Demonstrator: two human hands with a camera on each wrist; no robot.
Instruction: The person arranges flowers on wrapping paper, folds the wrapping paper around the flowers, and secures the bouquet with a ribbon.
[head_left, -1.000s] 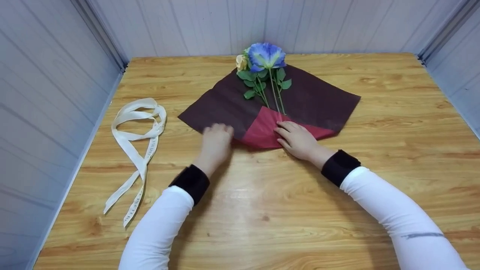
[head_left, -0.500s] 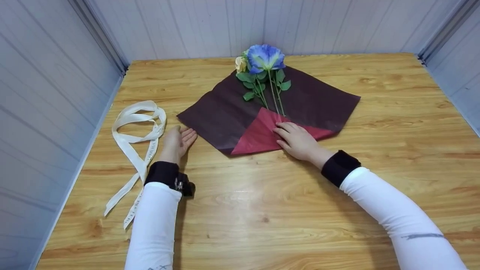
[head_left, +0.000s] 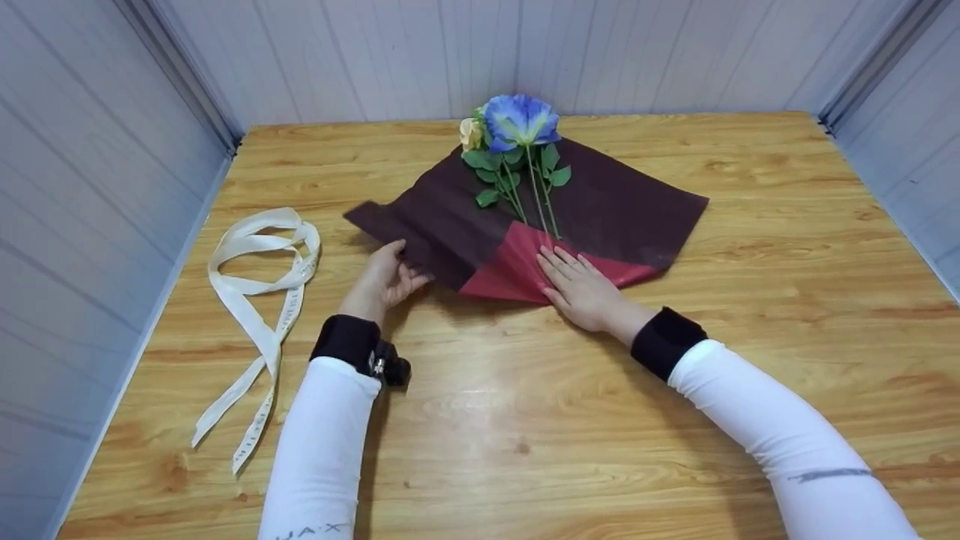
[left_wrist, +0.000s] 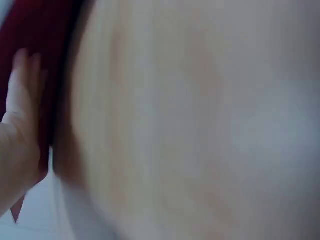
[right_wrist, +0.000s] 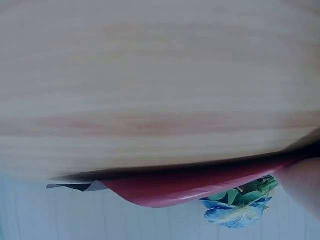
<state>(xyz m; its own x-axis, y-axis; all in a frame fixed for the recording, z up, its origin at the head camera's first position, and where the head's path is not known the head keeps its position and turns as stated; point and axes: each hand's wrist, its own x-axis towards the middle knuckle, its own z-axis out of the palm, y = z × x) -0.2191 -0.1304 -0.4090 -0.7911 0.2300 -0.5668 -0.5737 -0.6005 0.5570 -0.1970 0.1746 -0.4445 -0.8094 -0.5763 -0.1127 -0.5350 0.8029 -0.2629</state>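
In the head view, a sheet of wrapping paper (head_left: 622, 187), dark brown with a red reverse, lies at the back middle of the table. Its lower edge is folded up as a red flap (head_left: 510, 262) over the stem ends of a blue flower (head_left: 521, 124) and a cream flower (head_left: 471, 133). My left hand (head_left: 386, 277) holds the paper's left edge, thumb above and fingers below; the left corner is raised. In the left wrist view, its fingers lie along the paper's red side (left_wrist: 37, 30). My right hand (head_left: 585, 292) rests flat on the red flap, fingers straight.
A white printed ribbon (head_left: 251, 289) lies loosely looped on the left of the wooden table (head_left: 495, 450). Pale panel walls (head_left: 390, 60) stand behind the table and at both sides.
My left hand went from the paper's lower edge out to the left, then back right to its left edge, which has lifted. My right hand stays on the flap, fingers now flatter.
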